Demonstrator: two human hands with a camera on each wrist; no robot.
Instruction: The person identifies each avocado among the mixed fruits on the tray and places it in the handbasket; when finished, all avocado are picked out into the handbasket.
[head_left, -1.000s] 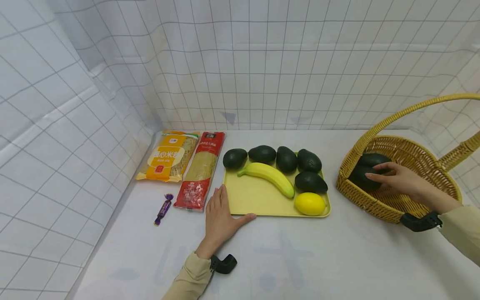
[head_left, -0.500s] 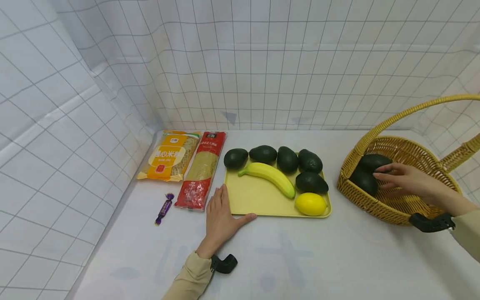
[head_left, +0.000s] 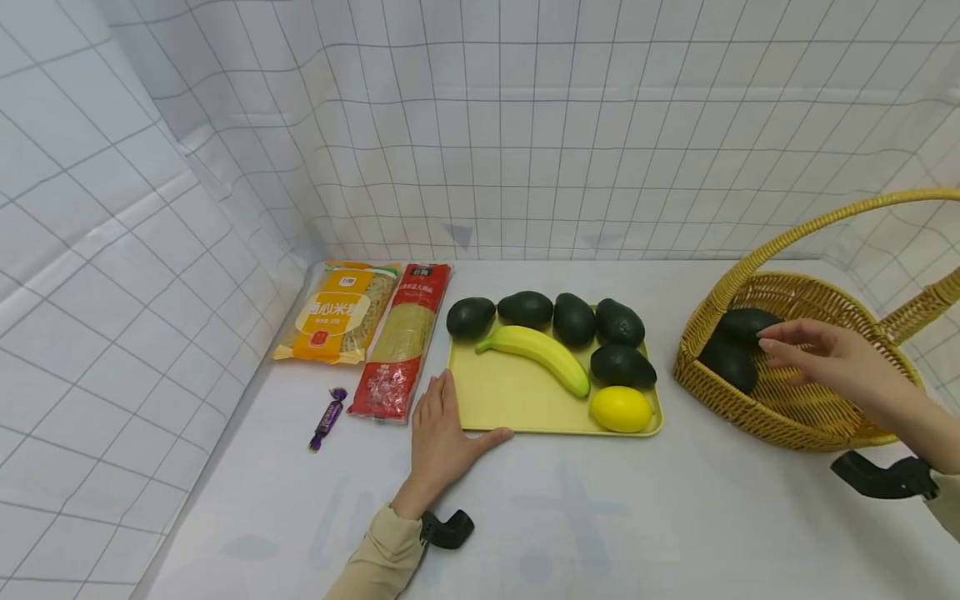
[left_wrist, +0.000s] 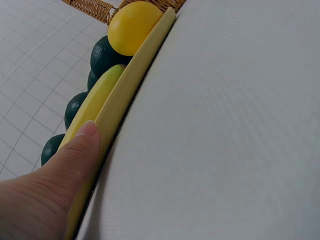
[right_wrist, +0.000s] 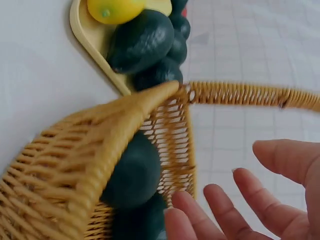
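Observation:
My left hand [head_left: 441,433] lies at the near left corner of a yellow tray [head_left: 517,408], thumb along the front edge, fingers along the left side. In the left wrist view the thumb [left_wrist: 75,157] presses on the tray's rim. On the tray are a banana [head_left: 536,354], a lemon [head_left: 621,408] and several avocados [head_left: 622,365] along the back and right. My right hand [head_left: 840,358] hovers over a wicker basket [head_left: 750,417] with loosely bent fingers and nothing in them. Two avocados, one nearer [head_left: 729,367] and one farther [head_left: 750,323], lie at the basket's left end.
Left of the tray lie a red noodle packet [head_left: 401,342], an orange noodle packet [head_left: 337,312] and a purple wrapped candy [head_left: 327,419]. The basket's tall handle [head_left: 810,229] arches over its opening. White gridded curtains [head_left: 525,150] stand behind and to the left.
My right hand has let go of the nearer avocado in the basket and drawn back to the right, its fingers loosening. The left hand and the tray stay where they were.

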